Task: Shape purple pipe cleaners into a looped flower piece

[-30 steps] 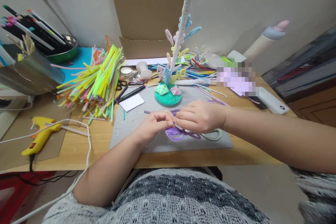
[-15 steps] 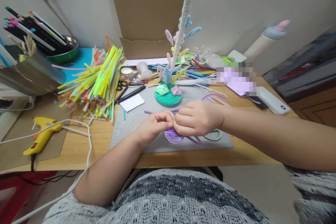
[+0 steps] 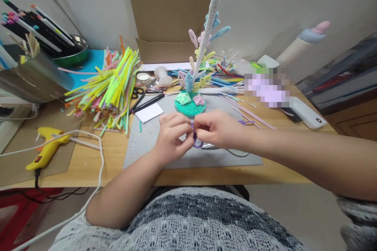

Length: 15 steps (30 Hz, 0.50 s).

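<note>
Over the grey cutting mat (image 3: 159, 160), my left hand (image 3: 174, 137) and my right hand (image 3: 218, 128) meet with fingertips pinched. Between them is a purple pipe cleaner (image 3: 198, 144), a curved loop of it showing below the fingers. Both hands are closed on it, and most of it is hidden by them. Other purple ends (image 3: 246, 122) stick out beyond my right wrist. Just behind my hands stands a white wrapped stem (image 3: 208, 27) on a round green base (image 3: 188, 108), with pastel pipe-cleaner flowers and butterflies around it.
A large bundle of pipe cleaners (image 3: 110, 90) lies at left, near a yellow glue gun (image 3: 48, 147) with its white cable. Black pens (image 3: 149, 103), a white card (image 3: 149, 112) and scissors (image 3: 138, 93) lie behind my left hand. A white device (image 3: 309, 113) is at right.
My hands have shifted and turned. The wider purple loops seen below my fingers earlier are now mostly out of sight, with a smaller loop showing. The view has moved slightly.
</note>
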Each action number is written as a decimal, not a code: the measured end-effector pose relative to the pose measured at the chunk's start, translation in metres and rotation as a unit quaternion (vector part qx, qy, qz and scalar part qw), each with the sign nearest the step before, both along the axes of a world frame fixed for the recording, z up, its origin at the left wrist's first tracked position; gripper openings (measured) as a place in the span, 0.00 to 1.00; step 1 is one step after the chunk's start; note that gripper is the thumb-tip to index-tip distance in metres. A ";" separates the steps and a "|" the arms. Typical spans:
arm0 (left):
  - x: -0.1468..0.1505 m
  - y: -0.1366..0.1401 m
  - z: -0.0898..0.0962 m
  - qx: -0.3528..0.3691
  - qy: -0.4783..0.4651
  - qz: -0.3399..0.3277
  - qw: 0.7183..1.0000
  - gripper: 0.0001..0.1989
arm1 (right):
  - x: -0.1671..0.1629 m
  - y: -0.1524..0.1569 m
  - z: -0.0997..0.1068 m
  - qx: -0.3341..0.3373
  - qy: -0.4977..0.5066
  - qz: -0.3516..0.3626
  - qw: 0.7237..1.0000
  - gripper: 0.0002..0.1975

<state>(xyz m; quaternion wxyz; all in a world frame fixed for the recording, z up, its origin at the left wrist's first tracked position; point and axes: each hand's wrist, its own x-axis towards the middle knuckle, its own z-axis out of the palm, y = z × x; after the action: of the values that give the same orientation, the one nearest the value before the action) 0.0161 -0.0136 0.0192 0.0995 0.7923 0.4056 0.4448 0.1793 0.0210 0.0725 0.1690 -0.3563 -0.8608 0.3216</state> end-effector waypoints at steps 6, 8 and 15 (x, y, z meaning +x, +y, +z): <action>-0.006 0.000 -0.013 0.111 0.109 -0.002 0.988 0.05 | -0.006 -0.001 -0.002 -0.320 0.043 -0.128 0.938 0.06; -0.008 0.000 -0.014 0.146 0.148 -0.009 0.978 0.05 | -0.006 -0.002 -0.004 -0.422 0.053 -0.167 0.889 0.06; 0.001 0.005 -0.013 0.001 -0.027 0.052 0.998 0.09 | 0.006 0.002 -0.012 -0.186 0.098 -0.100 0.973 0.04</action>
<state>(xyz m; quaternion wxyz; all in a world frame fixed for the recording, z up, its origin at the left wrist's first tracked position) 0.0172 -0.0088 0.0060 0.0863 0.7581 0.4433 0.4705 0.1855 0.0226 0.0602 0.2143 -0.4323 -0.7254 0.4908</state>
